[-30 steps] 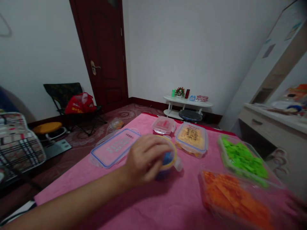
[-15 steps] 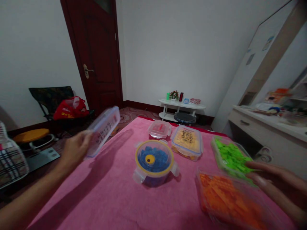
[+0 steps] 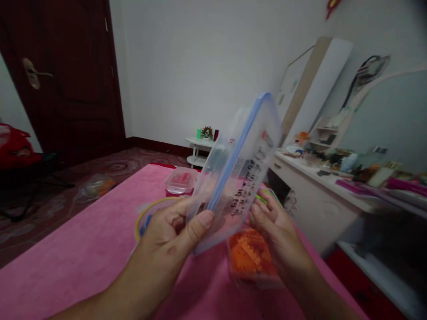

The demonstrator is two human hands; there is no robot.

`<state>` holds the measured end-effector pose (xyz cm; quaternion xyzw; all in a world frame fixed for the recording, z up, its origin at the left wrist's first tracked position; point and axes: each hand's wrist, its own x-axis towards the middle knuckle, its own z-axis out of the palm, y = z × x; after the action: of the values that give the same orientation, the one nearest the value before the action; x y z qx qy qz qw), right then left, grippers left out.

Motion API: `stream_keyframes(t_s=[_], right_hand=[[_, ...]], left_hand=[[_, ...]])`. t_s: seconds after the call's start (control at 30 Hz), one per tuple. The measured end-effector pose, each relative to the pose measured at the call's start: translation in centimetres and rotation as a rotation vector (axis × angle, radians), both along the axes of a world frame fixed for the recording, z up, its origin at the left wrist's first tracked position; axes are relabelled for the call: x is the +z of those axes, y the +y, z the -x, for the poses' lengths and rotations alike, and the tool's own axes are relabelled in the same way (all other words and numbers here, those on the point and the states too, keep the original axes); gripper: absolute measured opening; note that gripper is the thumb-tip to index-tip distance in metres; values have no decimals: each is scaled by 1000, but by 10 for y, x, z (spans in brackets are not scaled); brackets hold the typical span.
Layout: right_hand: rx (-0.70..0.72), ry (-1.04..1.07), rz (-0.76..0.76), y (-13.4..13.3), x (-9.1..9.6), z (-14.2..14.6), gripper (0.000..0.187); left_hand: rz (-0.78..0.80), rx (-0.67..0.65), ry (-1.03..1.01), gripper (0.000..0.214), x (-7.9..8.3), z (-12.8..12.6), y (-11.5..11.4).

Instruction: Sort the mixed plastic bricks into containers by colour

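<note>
My left hand grips a clear plastic lid with a blue seal and black writing, thumb on its near face. The lid stands tilted above the table. Close to its lower right edge is my right hand, fingers bent and slightly apart; whether they touch the lid I cannot tell. Green pieces show between those fingers, their box mostly hidden. Below sits an open box of orange pieces. Left of the lid, a round yellow-rimmed container with blue pieces is largely covered by my left hand.
A small clear box with a red-printed lid stands farther back on the pink cloth. To the right is a white dresser crowded with items. A low white table stands by the wall.
My left hand has brought the lid from the far left to the middle. My right hand has come inward beside it. The view has swung right, and the lid now hides the yellow-filled box.
</note>
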<state>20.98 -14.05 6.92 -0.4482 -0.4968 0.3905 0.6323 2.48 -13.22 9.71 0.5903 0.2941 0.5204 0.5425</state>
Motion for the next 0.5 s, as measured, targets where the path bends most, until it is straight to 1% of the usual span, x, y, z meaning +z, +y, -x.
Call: stream_keyframes(t_s=[0.1, 0.17, 0.2, 0.23, 0.27, 0.3, 0.33, 0.37, 0.43, 0.47, 0.5], right_hand=[[-13, 17, 14, 4, 3, -14, 50], [-124, 26, 18, 17, 9, -38, 51], [-215, 13, 8, 28, 11, -57, 54], [-341, 2, -40, 40, 13, -80, 58], [-439, -20, -59, 54, 12, -106, 64], [-525, -51, -56, 68, 8, -134, 64], [-576, -108, -18, 81, 2, -162, 59], [-647, -170, 31, 92, -6, -187, 51], [-723, -230, 91, 107, -28, -226, 38], [-753, -282, 119, 110, -41, -239, 32], [-771, -323, 130, 112, -53, -248, 27]], left_hand=[[6, -69, -88, 41, 7, -18, 6], [2, -99, -81, 44, 5, -27, 9], [10, -128, -41, 46, -1, -30, 9], [19, -166, 15, 47, -11, -33, 7], [29, -206, 84, 49, -25, -35, 4], [29, -247, 154, 51, -41, -36, 0], [-3, -262, 205, 54, -60, -37, -4], [-36, -247, 256, 57, -78, -37, -7], [-73, -200, 332, 61, -111, -35, -9], [-82, -168, 360, 62, -124, -35, -9], [-91, -141, 379, 63, -132, -34, -8]])
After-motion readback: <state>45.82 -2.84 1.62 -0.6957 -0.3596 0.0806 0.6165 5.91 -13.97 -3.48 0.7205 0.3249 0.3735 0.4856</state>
